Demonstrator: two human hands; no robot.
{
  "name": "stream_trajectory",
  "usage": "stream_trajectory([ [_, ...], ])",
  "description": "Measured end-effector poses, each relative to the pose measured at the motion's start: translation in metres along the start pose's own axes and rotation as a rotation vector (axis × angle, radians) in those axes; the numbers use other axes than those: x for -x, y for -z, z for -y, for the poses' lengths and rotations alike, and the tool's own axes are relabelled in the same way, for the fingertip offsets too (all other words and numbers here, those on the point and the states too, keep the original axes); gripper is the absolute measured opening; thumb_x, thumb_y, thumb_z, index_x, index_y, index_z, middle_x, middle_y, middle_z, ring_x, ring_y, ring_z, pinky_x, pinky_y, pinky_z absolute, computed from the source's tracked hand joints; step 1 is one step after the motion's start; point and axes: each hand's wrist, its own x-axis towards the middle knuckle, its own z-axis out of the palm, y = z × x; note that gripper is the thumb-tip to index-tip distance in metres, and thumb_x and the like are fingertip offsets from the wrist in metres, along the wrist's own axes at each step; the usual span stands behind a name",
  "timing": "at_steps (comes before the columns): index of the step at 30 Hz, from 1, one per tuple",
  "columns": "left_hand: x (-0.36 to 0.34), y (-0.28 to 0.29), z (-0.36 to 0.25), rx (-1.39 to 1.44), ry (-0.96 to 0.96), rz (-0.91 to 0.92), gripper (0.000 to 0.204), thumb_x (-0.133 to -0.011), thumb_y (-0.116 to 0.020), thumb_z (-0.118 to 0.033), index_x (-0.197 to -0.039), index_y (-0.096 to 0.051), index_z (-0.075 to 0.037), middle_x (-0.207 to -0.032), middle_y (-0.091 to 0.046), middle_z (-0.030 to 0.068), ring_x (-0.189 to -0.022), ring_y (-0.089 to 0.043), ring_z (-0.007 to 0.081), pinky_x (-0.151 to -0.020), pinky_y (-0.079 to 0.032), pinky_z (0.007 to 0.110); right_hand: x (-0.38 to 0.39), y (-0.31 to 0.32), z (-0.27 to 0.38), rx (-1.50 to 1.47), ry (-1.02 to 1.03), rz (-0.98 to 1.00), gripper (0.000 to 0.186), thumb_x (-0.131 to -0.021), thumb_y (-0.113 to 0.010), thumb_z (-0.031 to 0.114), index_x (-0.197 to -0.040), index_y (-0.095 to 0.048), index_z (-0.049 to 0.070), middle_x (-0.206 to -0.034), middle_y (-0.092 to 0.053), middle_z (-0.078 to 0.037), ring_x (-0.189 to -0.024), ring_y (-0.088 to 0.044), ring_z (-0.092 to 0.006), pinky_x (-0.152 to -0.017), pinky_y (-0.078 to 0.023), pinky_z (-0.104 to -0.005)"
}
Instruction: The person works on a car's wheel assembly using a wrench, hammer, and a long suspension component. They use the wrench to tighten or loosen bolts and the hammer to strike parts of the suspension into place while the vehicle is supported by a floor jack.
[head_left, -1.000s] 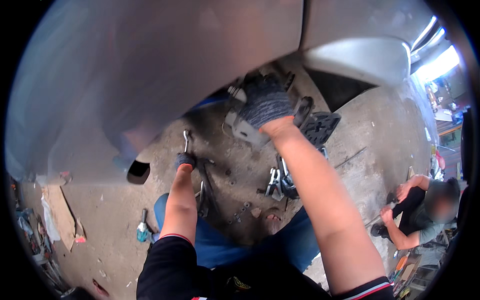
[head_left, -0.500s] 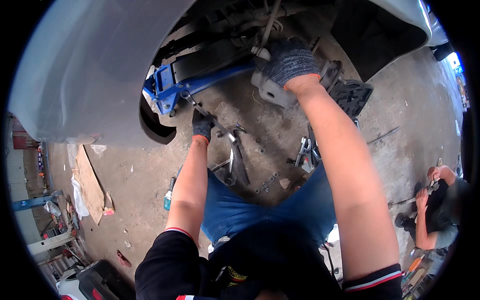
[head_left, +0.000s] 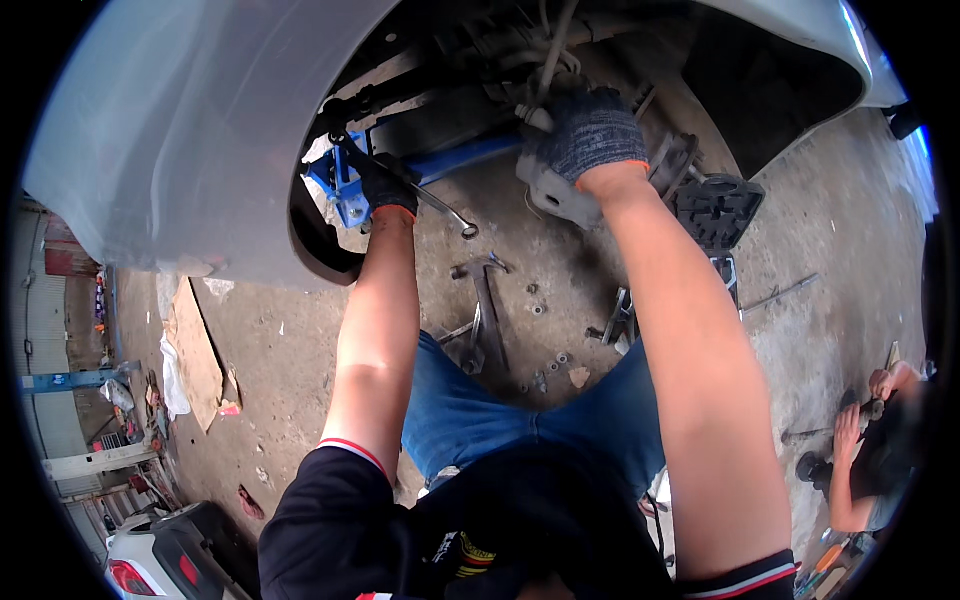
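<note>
My left hand (head_left: 388,186), in a dark knit glove with an orange cuff, is closed around the middle of a long wrench (head_left: 440,208). The wrench's ring end points toward the floor, and its other end reaches up to a dark rod under the car. My right hand (head_left: 600,130), gloved in grey knit, is wrapped over a bulky grey metal suspension part (head_left: 562,190) in the wheel well. Its fingertips are hidden behind that part. Beside the left hand stands a blue floor jack (head_left: 345,195), beneath the car.
A hammer (head_left: 487,310) and another wrench lie on the concrete between my knees, near several nuts (head_left: 561,358). To the right are a black tool case (head_left: 720,208) and a metal bar (head_left: 780,297). The grey fender (head_left: 190,130) overhangs at left. Another person (head_left: 860,450) works at far right.
My left hand has lifted the wrench up and to the left, closer to the car's underside. My right hand stays on the grey metal part. The view has shifted slightly.
</note>
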Motion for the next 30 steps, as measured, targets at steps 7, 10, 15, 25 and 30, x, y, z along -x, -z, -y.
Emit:
stream_trajectory([
  [7, -0.043, 0.020, 0.028, -0.025, -0.142, 0.028, 0.063, -0.091, -0.032, -0.067, -0.060, -0.050, -0.015, -0.055, -0.049, 0.0062, -0.053, -0.048, 0.0252, -0.054, -0.039, 0.037, 0.001, -0.005, 0.000, -0.070, -0.123, 0.022, 0.035, -0.087, -0.054, 0.046, -0.104, -0.071, 0.020, -0.110, -0.064, -0.013, -0.102, -0.061, -0.0289, -0.094, -0.044, -0.0415],
  [10, -0.074, 0.025, 0.039, 0.075, -0.124, 0.186, 0.052, -0.091, -0.039, -0.056, -0.067, -0.056, -0.014, -0.067, -0.057, 0.0068, -0.065, -0.054, 0.0255, -0.064, -0.043, 0.036, -0.001, -0.006, -0.001, -0.064, -0.106, 0.015, 0.036, -0.087, -0.055, 0.045, -0.104, -0.071, 0.018, -0.109, -0.064, -0.013, -0.101, -0.062, -0.0286, -0.094, -0.045, -0.0417],
  [15, -0.097, 0.035, 0.046, -1.292, -0.543, 0.056, 0.047, -0.093, -0.041, -0.052, -0.076, -0.059, -0.012, -0.078, -0.062, 0.0092, -0.074, -0.058, 0.0253, -0.073, -0.046, 0.036, -0.002, 0.000, 0.001, -0.063, -0.116, 0.026, 0.033, -0.087, -0.055, 0.044, -0.104, -0.071, 0.021, -0.107, -0.065, -0.012, -0.100, -0.062, -0.0287, -0.092, -0.047, -0.0416],
  [25, -0.074, 0.005, 0.016, 0.097, -0.181, -0.098, 0.051, -0.095, -0.041, -0.056, -0.101, -0.057, -0.008, -0.070, -0.052, 0.0055, -0.066, -0.056, 0.0200, -0.056, -0.046, 0.037, 0.000, 0.001, -0.003, -0.080, -0.087, 0.132, 0.035, -0.086, -0.057, 0.045, -0.114, -0.067, 0.026, -0.121, -0.059, -0.012, -0.114, -0.055, -0.0281, -0.100, -0.040, -0.0442],
  [30, -0.013, -0.060, -0.022, -0.243, -0.475, -0.182, 0.043, -0.094, -0.053, -0.045, -0.126, -0.053, -0.016, -0.103, -0.057, -0.0006, -0.098, -0.054, 0.0150, -0.083, -0.045, 0.035, 0.009, -0.024, -0.011, -0.010, -0.047, -0.083, 0.046, -0.083, -0.056, 0.049, -0.113, -0.066, 0.015, -0.117, -0.060, -0.013, -0.105, -0.060, -0.0291, -0.093, -0.045, -0.0418],
])
